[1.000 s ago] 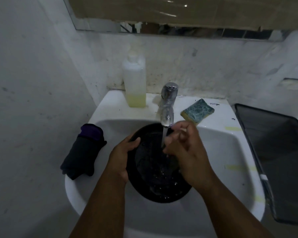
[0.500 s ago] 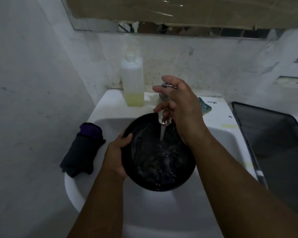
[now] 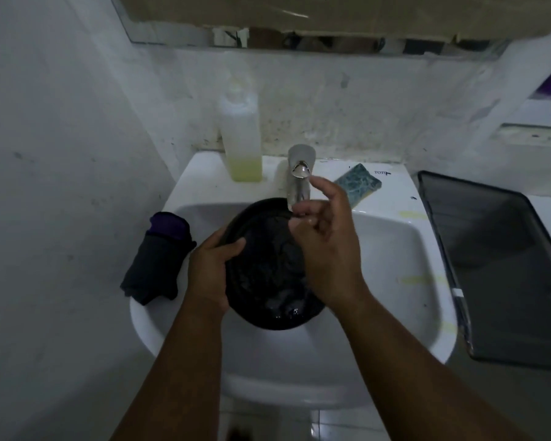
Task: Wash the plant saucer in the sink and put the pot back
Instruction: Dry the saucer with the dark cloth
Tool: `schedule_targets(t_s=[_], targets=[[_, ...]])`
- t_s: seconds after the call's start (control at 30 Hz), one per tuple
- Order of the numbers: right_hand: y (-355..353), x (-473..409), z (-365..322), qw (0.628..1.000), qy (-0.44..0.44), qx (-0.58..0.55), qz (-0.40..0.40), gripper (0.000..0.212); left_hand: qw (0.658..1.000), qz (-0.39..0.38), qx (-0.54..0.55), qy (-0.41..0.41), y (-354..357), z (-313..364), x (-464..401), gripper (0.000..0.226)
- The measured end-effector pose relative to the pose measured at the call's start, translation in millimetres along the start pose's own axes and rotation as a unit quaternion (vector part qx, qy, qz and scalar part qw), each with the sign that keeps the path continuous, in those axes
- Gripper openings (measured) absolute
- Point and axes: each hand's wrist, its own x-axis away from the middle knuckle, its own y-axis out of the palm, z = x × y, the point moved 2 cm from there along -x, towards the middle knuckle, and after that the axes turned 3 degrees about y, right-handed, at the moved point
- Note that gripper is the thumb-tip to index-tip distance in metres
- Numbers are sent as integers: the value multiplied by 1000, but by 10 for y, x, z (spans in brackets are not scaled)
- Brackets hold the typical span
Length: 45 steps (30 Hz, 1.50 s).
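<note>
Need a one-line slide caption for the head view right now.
Left hand grips black saucer in the sink; right hand hovers by the faucet.

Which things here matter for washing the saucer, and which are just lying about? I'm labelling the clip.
In the job:
saucer, held at its rim by the left hand
right hand, near the tap
sink
sponge
soap bottle

Lying about:
dark cloth on the sink's left edge
black tray
mirror
</note>
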Motion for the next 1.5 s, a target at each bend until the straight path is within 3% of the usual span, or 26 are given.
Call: schedule_targets(t_s=[0.07, 0.2, 0.3, 0.4, 0.5, 0.57, 0.6, 0.93, 1.5], targets=[[2, 204, 90, 999, 33, -1, 27, 42, 998, 33, -52, 33, 14, 46, 100, 48], [130, 421, 320, 985, 152, 49, -61, 32, 979, 60, -160, 110, 159, 205, 381, 47], [227, 443, 235, 965, 232, -47, -111, 37, 968, 44, -204, 138, 261, 308, 546, 49], [265, 433, 44, 935, 306, -153, -96, 42, 959, 31, -245, 139, 316, 358, 683, 50], [322, 445, -48, 908, 366, -184, -87, 73, 938, 6, -312, 152, 387, 408, 862, 46], [357, 452, -80, 903, 364, -208, -88, 93, 933, -12, -321, 164, 423, 437, 969, 44], [364, 465, -122, 902, 358, -223, -91, 94, 934, -16, -318, 165, 441, 472, 1019, 43], [368, 678, -317, 903, 330, -236, -144, 68, 947, 12, -283, 152, 459, 680, 1312, 42], [132, 670, -416, 898, 317, -229, -202, 44, 941, 38, -293, 166, 665, 675, 1396, 35]])
